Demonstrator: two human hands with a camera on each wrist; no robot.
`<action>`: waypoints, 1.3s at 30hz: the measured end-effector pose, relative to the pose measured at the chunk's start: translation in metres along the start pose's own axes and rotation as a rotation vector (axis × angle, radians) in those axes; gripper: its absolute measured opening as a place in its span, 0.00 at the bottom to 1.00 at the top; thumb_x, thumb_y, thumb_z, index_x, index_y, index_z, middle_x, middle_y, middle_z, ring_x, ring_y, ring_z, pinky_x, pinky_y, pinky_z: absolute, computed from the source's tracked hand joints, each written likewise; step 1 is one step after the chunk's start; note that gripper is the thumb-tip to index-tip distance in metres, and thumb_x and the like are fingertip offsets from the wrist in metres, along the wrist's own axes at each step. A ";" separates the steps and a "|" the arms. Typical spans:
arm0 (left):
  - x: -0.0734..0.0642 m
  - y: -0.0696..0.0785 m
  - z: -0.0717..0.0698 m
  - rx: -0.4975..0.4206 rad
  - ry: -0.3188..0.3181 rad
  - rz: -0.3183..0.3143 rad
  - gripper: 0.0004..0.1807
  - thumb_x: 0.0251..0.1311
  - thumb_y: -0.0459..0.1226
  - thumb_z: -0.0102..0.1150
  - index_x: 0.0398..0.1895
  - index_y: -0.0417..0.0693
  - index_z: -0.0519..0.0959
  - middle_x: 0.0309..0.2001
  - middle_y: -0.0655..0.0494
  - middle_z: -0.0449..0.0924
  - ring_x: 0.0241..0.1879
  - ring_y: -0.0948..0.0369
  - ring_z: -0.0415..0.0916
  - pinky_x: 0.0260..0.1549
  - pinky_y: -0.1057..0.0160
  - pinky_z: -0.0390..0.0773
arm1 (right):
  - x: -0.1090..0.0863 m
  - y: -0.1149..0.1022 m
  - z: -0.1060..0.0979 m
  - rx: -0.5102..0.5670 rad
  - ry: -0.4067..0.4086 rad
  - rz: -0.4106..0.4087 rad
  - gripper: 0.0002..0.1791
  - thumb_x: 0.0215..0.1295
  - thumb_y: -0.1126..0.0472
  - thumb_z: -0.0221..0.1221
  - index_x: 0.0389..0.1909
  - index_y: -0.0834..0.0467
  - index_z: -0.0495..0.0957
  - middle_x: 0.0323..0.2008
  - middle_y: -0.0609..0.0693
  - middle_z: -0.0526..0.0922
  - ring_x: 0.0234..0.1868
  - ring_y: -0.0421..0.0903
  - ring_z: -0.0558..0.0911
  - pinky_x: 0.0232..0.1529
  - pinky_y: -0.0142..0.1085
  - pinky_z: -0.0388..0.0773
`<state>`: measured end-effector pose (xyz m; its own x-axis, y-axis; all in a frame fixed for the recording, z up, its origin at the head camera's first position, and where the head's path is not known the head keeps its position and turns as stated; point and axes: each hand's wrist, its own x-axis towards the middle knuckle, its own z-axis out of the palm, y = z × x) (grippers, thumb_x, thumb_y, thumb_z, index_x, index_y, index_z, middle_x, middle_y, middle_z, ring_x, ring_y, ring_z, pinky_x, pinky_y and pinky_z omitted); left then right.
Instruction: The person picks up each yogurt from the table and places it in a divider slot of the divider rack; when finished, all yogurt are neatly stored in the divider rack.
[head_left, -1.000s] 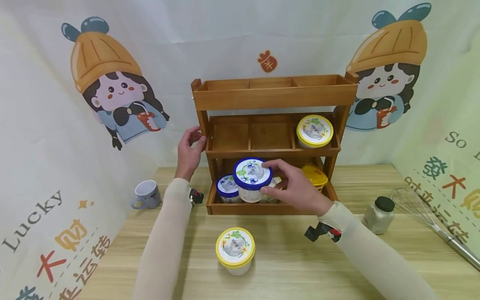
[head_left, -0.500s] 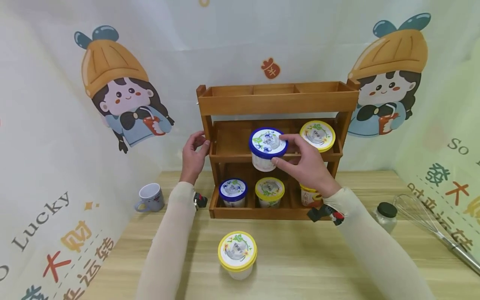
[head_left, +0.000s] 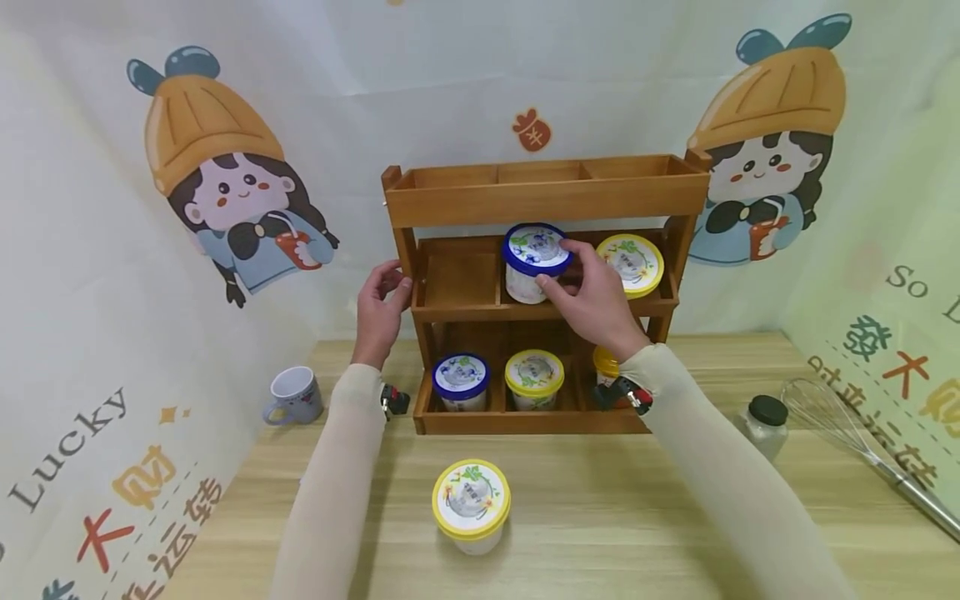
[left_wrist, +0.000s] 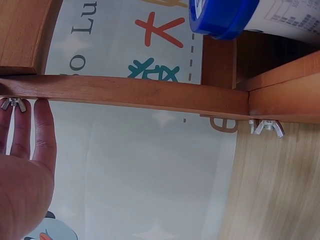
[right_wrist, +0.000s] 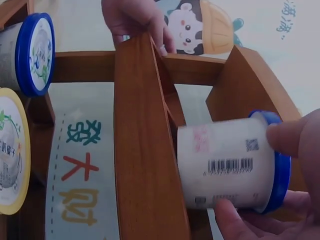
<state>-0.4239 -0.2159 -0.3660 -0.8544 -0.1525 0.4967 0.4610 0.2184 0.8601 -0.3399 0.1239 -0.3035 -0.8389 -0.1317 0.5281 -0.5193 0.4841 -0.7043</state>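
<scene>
My right hand grips a white ice cream tub with a blue lid, thumb and fingers round its rim. The tub is upright at the middle compartment of the wooden rack's second tier, its base right behind the front rail. In the right wrist view the tub's barcoded side faces the camera. My left hand is at the rack's left post, and in the left wrist view its straight fingers touch the post beside a wing nut. A yellow-lidded tub stands in the compartment to the right.
On the bottom tier stand a blue-lidded tub, a yellow-lidded tub and a yellow container partly behind my right wrist. Another yellow-lidded tub stands in front. A mug is left; a jar and whisk are right.
My right hand has lifted the blue-lidded tub from in front of the bottom tier up to the second tier's middle compartment. My left hand has stayed at the post.
</scene>
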 end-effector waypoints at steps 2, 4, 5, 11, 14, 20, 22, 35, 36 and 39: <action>-0.001 -0.001 -0.002 -0.005 -0.007 0.000 0.21 0.77 0.42 0.60 0.70 0.52 0.76 0.58 0.51 0.78 0.65 0.54 0.78 0.58 0.56 0.87 | 0.002 0.001 0.004 -0.016 0.003 0.000 0.36 0.74 0.53 0.65 0.76 0.62 0.64 0.64 0.63 0.78 0.61 0.57 0.82 0.60 0.50 0.86; -0.001 -0.001 -0.002 -0.012 -0.016 0.004 0.22 0.77 0.43 0.60 0.70 0.52 0.76 0.58 0.51 0.78 0.65 0.53 0.78 0.58 0.55 0.87 | 0.002 0.002 0.007 -0.045 -0.003 0.006 0.37 0.74 0.54 0.65 0.76 0.63 0.63 0.64 0.63 0.78 0.60 0.57 0.82 0.60 0.51 0.86; -0.001 -0.001 -0.002 -0.018 -0.020 0.007 0.22 0.77 0.43 0.60 0.70 0.52 0.76 0.57 0.51 0.78 0.65 0.53 0.78 0.57 0.55 0.87 | 0.002 0.003 0.009 -0.061 -0.010 0.010 0.37 0.74 0.54 0.65 0.76 0.64 0.63 0.65 0.64 0.77 0.60 0.57 0.82 0.60 0.51 0.85; -0.003 0.000 -0.004 0.005 -0.010 0.014 0.21 0.77 0.42 0.60 0.69 0.52 0.76 0.56 0.51 0.78 0.63 0.54 0.78 0.55 0.57 0.87 | 0.000 0.007 0.017 -0.113 -0.058 0.018 0.38 0.71 0.56 0.68 0.75 0.65 0.63 0.67 0.65 0.75 0.63 0.59 0.82 0.63 0.50 0.84; -0.003 0.002 -0.003 0.028 -0.005 0.026 0.21 0.77 0.41 0.60 0.70 0.52 0.76 0.58 0.47 0.78 0.64 0.52 0.78 0.59 0.53 0.86 | -0.002 0.008 0.017 -0.123 -0.061 0.010 0.38 0.69 0.57 0.69 0.74 0.64 0.64 0.68 0.65 0.75 0.63 0.59 0.82 0.63 0.51 0.84; 0.000 0.002 -0.002 0.060 -0.003 0.036 0.21 0.78 0.40 0.59 0.71 0.54 0.75 0.58 0.45 0.78 0.65 0.50 0.78 0.63 0.44 0.82 | -0.009 0.002 0.012 -0.115 -0.084 0.027 0.38 0.69 0.54 0.69 0.74 0.62 0.65 0.70 0.62 0.73 0.70 0.59 0.77 0.70 0.51 0.79; 0.002 0.001 -0.003 0.063 -0.004 0.035 0.21 0.78 0.40 0.59 0.70 0.54 0.76 0.57 0.45 0.78 0.65 0.50 0.79 0.61 0.44 0.84 | -0.013 -0.001 0.009 -0.110 -0.086 0.029 0.37 0.69 0.54 0.68 0.74 0.61 0.66 0.70 0.61 0.73 0.71 0.58 0.76 0.70 0.50 0.78; 0.011 0.000 -0.003 0.067 -0.002 -0.008 0.21 0.78 0.39 0.58 0.70 0.55 0.75 0.58 0.48 0.77 0.65 0.52 0.79 0.52 0.55 0.89 | -0.045 -0.002 0.002 -0.080 -0.132 -0.013 0.26 0.71 0.56 0.68 0.64 0.62 0.74 0.62 0.59 0.78 0.64 0.58 0.81 0.64 0.51 0.84; 0.011 0.000 -0.003 0.057 0.001 -0.009 0.21 0.78 0.39 0.58 0.70 0.54 0.75 0.58 0.47 0.77 0.64 0.52 0.79 0.50 0.56 0.89 | -0.048 -0.003 0.005 -0.072 -0.151 -0.020 0.25 0.71 0.56 0.68 0.63 0.61 0.75 0.62 0.58 0.79 0.64 0.57 0.81 0.63 0.50 0.84; 0.009 -0.003 -0.001 0.040 0.005 -0.014 0.21 0.78 0.39 0.58 0.70 0.53 0.75 0.58 0.48 0.77 0.64 0.52 0.78 0.48 0.61 0.88 | -0.059 -0.001 0.016 -0.033 -0.202 -0.031 0.22 0.70 0.58 0.68 0.61 0.60 0.77 0.60 0.57 0.81 0.62 0.57 0.82 0.62 0.51 0.85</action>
<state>-0.4326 -0.2185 -0.3636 -0.8597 -0.1606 0.4850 0.4387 0.2545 0.8619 -0.2927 0.1169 -0.3416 -0.8397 -0.3164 0.4414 -0.5430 0.5043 -0.6715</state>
